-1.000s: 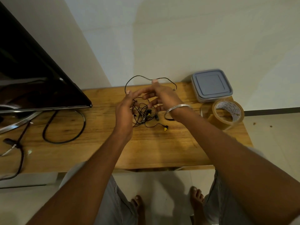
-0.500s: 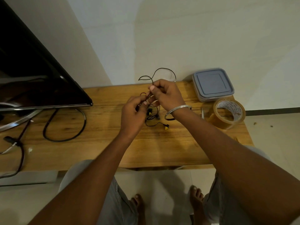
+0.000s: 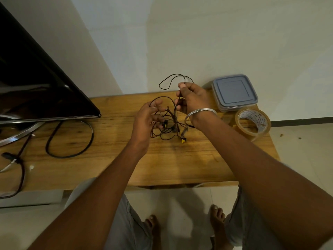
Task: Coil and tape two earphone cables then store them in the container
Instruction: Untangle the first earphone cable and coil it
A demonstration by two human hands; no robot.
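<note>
Both forearms extend forward from the lower edge of the view and converge toward the centre. The left hand is held low, palm turned inward, with the fingers loosely curled and spread; whether they pinch anything cannot be told. The right hand is raised higher and slightly farther forward, wrist bent, with thumb and forefinger closed in a pinch on a strand of the earphone cable. A metal bangle circles the right wrist. The two hands are near each other, not touching. Bare feet show below.
</note>
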